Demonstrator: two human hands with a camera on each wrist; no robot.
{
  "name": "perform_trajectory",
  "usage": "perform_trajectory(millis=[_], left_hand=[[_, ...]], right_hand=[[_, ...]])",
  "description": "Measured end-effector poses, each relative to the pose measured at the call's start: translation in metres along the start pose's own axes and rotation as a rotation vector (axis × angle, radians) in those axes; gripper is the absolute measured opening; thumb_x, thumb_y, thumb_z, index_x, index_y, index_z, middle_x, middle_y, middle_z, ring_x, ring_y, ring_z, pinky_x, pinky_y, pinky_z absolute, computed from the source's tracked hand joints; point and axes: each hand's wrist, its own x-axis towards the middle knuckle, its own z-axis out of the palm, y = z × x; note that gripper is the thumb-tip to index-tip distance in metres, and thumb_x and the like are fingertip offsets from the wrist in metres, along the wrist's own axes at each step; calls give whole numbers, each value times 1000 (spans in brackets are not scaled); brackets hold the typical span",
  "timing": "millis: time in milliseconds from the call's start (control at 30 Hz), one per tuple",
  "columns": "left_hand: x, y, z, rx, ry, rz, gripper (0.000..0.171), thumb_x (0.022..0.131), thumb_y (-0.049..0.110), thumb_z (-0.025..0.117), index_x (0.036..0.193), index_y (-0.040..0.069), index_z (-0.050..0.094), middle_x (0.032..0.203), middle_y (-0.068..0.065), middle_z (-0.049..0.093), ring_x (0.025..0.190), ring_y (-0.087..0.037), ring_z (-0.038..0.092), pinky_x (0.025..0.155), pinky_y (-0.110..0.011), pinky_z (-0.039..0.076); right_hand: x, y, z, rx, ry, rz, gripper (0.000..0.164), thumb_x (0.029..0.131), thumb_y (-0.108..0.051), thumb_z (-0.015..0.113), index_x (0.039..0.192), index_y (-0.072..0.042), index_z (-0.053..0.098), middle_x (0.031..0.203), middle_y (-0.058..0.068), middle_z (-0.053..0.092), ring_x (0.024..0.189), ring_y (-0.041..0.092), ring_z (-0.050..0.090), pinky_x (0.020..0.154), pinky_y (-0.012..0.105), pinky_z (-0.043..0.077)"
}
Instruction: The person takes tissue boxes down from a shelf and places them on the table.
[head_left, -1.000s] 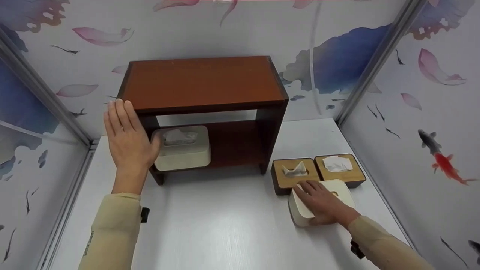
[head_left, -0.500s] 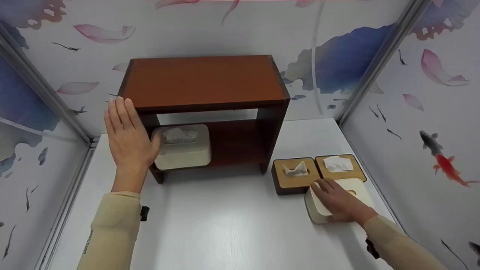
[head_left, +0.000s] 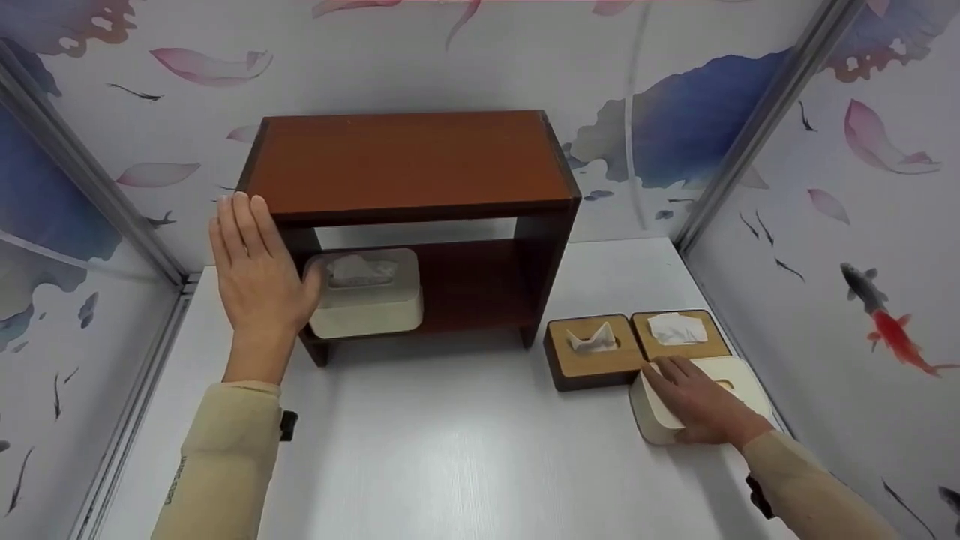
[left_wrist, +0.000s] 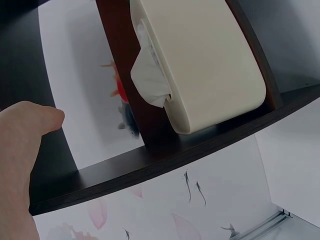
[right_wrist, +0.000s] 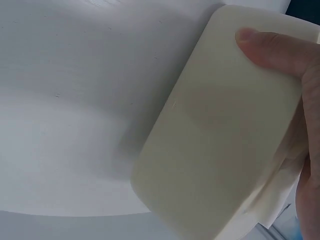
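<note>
My left hand (head_left: 262, 285) rests with straight fingers against the left side of a brown wooden shelf (head_left: 405, 165). Inside that shelf, close to my left thumb, stands a cream tissue box (head_left: 367, 311) with a tissue in its top slot. In the left wrist view my thumb (left_wrist: 50, 119) shows beside the shelf's dark frame. My right hand (head_left: 701, 401) grips a second cream tissue box (head_left: 654, 416) on the white table, the thumb pressing its near side and the fingers lying over its top. In the right wrist view the box's cream side (right_wrist: 215, 130) fills the middle.
Two wood-topped tissue boxes, a left one (head_left: 592, 352) and a right one (head_left: 679, 334), stand side by side just behind the right-hand box. Printed panels with metal frame strips (head_left: 739, 165) enclose the white table (head_left: 435, 450) at the back and sides.
My right hand has moved the cream tissue box to the right and slightly away, in front of the right wood-topped box. My left hand stays against the shelf.
</note>
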Motion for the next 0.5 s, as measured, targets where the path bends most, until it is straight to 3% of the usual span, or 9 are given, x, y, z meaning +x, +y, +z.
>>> perform_trajectory(millis=[500], left_hand=[[-1,0,-1,-6,-8,-6,102,92,46,60,154,0,-6,161,-23,-1,151,-39,-2,125,-49,2]], right_hand=[[-5,2,5,-23,-24,49,118,57,-25,94,151,0,28,152,23,36,142,39,32,113,52,31]])
